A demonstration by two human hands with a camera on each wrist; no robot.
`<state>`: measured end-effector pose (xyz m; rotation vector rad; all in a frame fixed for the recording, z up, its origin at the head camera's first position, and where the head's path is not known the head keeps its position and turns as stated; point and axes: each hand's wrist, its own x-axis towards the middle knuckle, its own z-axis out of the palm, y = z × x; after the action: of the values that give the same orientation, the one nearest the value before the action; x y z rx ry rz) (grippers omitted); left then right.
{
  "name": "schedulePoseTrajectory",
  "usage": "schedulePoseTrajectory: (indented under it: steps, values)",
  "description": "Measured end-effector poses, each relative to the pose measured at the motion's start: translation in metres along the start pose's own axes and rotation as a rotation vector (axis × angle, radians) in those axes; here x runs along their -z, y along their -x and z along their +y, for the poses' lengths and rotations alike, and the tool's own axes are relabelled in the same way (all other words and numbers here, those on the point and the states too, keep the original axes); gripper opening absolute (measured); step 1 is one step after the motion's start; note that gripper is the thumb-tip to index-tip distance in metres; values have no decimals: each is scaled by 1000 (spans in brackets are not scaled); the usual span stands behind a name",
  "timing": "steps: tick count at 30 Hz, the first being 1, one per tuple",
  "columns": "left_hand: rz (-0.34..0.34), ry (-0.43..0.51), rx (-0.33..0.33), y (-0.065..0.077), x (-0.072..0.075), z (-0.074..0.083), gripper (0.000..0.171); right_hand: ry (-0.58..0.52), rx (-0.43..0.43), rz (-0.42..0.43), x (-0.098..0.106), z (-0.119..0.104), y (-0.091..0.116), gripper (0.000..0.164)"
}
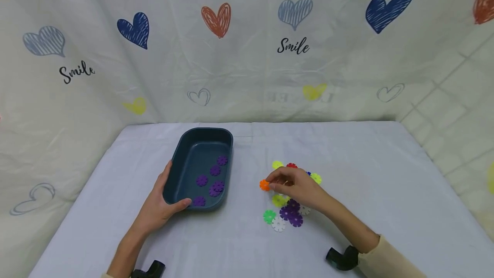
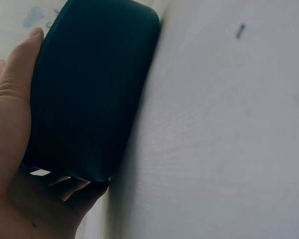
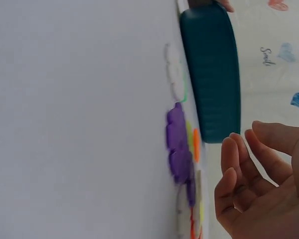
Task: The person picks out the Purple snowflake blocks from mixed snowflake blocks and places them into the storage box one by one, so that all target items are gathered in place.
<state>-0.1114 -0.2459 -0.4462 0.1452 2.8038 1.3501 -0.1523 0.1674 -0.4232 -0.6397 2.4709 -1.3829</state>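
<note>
A dark teal rectangular tray [image 1: 189,153] lies on the left half of the table, with several purple flower-shaped discs [image 1: 202,180] inside along its right side. My left hand [image 1: 160,207] grips the tray's near left corner, thumb at the near rim and fingers along the left side; the left wrist view shows the thumb and fingers around the tray's wall [image 2: 89,89]. Above a loose pile of coloured flower discs [image 1: 285,213] hovers my right hand [image 1: 299,187]. Its fingers are bent, and a gap shows between thumb and fingertips in the right wrist view, with nothing between them.
The pile holds purple, white, yellow, red and blue discs, a green disc [image 1: 269,216] and an orange disc [image 1: 264,185] at its left edge. A white cloth covers the table [image 1: 378,175]. Behind it hangs a curtain [image 1: 247,63] printed with hearts.
</note>
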Motion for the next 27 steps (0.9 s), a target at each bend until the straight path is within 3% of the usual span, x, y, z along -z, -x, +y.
schedulePoseTrajectory:
  steps: [11, 27]
  values:
    - [4, 12, -22, 0, 1, 1, 122, 82, -6, -2, 6, 12, 13, 16]
    - [7, 11, -3, 0, -1, -1, 122, 61, 10, -15, 14, 17, 23, 16]
